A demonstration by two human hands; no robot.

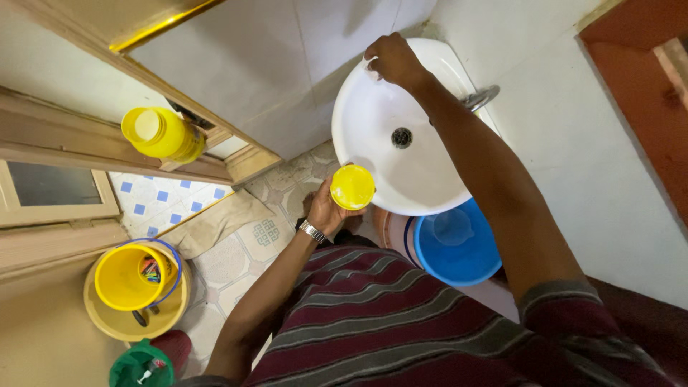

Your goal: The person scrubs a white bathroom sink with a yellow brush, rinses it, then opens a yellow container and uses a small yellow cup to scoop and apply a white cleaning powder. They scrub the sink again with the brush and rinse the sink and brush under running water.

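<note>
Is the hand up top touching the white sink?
Touching. The head view shows the right hand pressed on the far rim of the white sink, fingers curled over its edge.

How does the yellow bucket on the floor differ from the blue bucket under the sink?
The yellow bucket sits nested inside a wider pale yellow basin, while the blue bucket stands alone below the white sink. The yellow bucket holds small coloured items; the blue bucket holds a blue scoop or jug. The yellow bucket lies beside the person's left arm, the blue bucket in front of their chest. Both are round, open and upright.
</note>
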